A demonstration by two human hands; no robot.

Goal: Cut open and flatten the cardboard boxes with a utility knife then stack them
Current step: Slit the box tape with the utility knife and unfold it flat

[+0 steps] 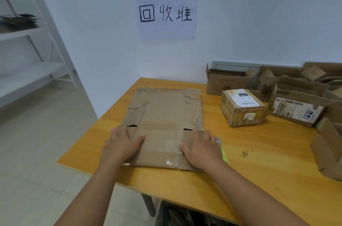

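On the table (259,161) — both hands, left (121,145) and right (200,147), press spread-fingered on flattened cardboard (162,114).

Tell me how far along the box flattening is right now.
Done: one flattened box lies flat on the table. In hand: left hand and right hand press its near flap. Left: the sealed box and the opened boxes at right remain unflattened; no stack of several yet.

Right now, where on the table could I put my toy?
Bare wood shows on the table between the flat cardboard and the boxes on the right, in front of the taped box. There is also a narrow strip left of the left hand. The far right is crowded with open boxes.
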